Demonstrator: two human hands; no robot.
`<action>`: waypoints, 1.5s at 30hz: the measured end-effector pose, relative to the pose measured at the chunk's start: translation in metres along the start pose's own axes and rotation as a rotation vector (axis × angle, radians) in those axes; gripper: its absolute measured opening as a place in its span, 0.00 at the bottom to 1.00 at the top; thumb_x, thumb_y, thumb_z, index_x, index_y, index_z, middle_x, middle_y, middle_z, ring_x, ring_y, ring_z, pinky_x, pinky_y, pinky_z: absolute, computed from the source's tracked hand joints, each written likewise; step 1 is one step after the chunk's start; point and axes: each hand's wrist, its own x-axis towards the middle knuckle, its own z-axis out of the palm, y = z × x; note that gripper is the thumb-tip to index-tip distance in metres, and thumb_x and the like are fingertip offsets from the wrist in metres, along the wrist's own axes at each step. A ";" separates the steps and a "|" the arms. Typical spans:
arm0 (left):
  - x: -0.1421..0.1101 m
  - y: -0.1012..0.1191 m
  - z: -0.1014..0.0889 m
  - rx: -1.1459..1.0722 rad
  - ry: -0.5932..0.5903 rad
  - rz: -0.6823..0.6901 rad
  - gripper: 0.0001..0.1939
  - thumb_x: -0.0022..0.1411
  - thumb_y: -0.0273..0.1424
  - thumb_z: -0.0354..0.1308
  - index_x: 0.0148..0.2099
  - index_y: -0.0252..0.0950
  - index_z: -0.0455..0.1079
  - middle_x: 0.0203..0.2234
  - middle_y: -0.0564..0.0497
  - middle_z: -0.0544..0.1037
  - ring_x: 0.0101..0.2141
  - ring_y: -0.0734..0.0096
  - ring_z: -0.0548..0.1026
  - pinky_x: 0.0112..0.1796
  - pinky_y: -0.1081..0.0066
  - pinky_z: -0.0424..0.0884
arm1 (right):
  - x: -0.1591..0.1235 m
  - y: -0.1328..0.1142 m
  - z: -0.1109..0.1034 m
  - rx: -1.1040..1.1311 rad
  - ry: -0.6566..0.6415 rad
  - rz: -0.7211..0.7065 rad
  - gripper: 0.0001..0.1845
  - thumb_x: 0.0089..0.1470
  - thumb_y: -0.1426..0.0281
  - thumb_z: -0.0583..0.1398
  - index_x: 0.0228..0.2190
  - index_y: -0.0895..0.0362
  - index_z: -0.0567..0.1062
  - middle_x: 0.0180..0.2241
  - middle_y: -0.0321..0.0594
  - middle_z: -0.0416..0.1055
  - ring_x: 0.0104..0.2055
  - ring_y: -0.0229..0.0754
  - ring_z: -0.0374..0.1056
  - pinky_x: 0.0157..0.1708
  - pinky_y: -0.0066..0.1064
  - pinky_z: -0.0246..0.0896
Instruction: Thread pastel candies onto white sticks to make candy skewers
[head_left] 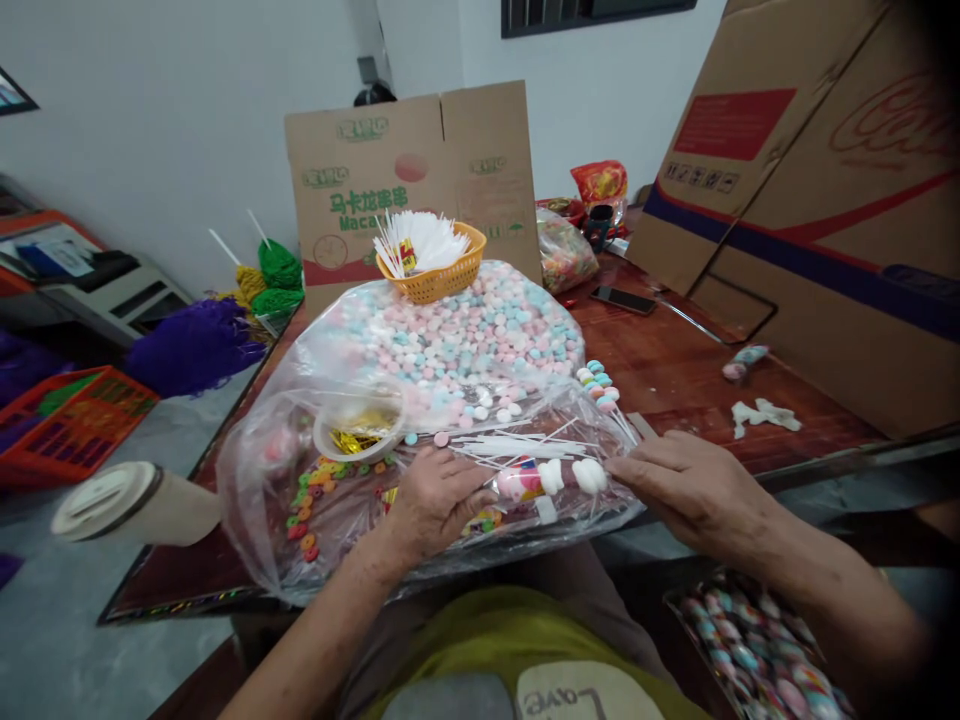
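Note:
A marshmallow skewer [589,476] lies crosswise in front of me, with white marshmallows at its right and a pink printed wrapper [519,484] at its left. My left hand [433,502] pinches the wrapper's left end. At the other end, the fingers of my right hand [690,485] are pressed together on the tip; the thumb is hidden. White sticks [510,443] lie just behind. Beyond them, a large clear plastic bag [277,335] holds many pink, blue and white marshmallows [450,345]. Several coloured marshmallow skewers [598,386] lie to its right.
A yellow basket [439,285] of white sticks rests on the bag. A tub [360,430] holds gold ties, beside colourful ring candies [304,510]. A lidded cup [135,503] stands left. Cardboard boxes [487,215] rise behind and right; a phone [622,299] lies between. Finished-looking skewers [757,640] fill a lower box.

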 end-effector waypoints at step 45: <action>0.009 0.010 0.004 -0.147 -0.550 -0.349 0.50 0.38 0.48 0.65 0.60 0.35 0.51 0.49 0.38 0.69 0.48 0.48 0.66 0.48 0.56 0.58 | 0.006 -0.017 0.065 0.310 -0.146 0.024 0.11 0.57 0.73 0.50 0.30 0.59 0.71 0.26 0.40 0.70 0.28 0.37 0.63 0.28 0.27 0.50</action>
